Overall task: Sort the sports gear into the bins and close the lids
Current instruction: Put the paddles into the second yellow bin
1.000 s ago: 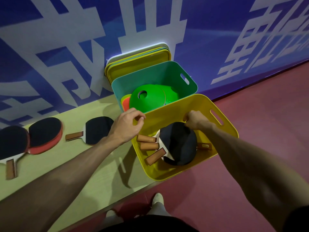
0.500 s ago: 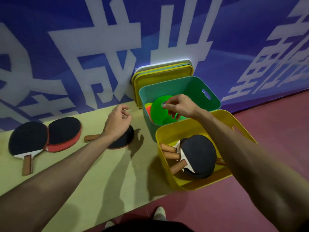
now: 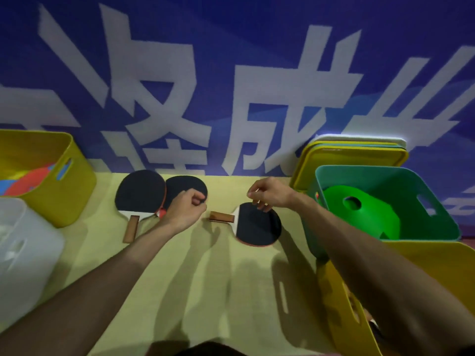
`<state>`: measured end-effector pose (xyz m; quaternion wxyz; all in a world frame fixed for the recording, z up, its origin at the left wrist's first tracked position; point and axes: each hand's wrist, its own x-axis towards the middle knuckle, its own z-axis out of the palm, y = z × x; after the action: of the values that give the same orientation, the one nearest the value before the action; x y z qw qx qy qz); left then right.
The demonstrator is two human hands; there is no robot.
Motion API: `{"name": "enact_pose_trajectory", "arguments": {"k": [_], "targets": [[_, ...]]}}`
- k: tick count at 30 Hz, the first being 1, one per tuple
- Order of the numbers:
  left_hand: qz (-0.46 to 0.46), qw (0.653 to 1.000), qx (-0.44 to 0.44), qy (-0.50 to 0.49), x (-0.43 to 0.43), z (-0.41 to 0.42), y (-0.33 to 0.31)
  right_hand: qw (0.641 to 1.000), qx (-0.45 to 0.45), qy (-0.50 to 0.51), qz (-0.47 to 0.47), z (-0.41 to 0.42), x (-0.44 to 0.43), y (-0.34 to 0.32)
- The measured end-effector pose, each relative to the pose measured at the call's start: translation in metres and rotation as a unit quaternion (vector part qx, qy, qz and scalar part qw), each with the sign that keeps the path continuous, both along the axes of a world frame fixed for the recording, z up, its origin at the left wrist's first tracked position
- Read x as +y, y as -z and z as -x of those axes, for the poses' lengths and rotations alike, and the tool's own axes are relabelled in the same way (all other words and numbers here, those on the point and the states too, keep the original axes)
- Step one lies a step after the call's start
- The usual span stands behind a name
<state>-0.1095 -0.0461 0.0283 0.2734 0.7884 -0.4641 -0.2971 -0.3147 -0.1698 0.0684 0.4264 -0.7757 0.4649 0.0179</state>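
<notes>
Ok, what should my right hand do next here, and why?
Probably lower the right hand and grip the lone table tennis paddle beneath it. That hand holds nothing, its fingers sit just over the blade's far edge, and the paddle lies unsorted on the bench, close to the yellow bin at the right.

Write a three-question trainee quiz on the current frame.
1. Count: how many paddles lie on the bench?
2. True or false: the green bin has its lid on.
3. The right hand is over: A) the lone paddle B) the overlapping pair C) the green bin.
Key: 1) three; 2) false; 3) A.
</notes>
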Motion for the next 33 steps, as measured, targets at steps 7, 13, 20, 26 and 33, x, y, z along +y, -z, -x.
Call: {"name": "enact_pose_trajectory", "arguments": {"k": [7, 13, 20, 26, 33], "targets": [[-0.047, 0.989, 0.015, -0.139, 0.020, -0.068, 0.037, 0.985, 0.095, -0.140, 0.020, -0.090, 0.002, 0.042], [-0.084, 0.962, 0.059, -0.251, 0.022, -0.107, 0.084, 0.969, 0.167, -0.183, 0.003, -0.117, -0.008, 0.103], [-0.135, 0.919, -0.017, -0.370, 0.028, -0.125, 0.118, 0.949, 0.220, -0.215, 0.073, -0.127, -0.010, 0.157], [-0.225, 0.932, -0.063, -0.278, 0.029, -0.133, 0.145, 0.944, 0.211, -0.233, 0.104, -0.127, -0.010, 0.175], [-0.210, 0.947, -0.106, -0.221, 0.035, -0.128, 0.139, 0.915, 0.233, -0.307, 0.124, -0.129, 0.009, 0.169]]}}
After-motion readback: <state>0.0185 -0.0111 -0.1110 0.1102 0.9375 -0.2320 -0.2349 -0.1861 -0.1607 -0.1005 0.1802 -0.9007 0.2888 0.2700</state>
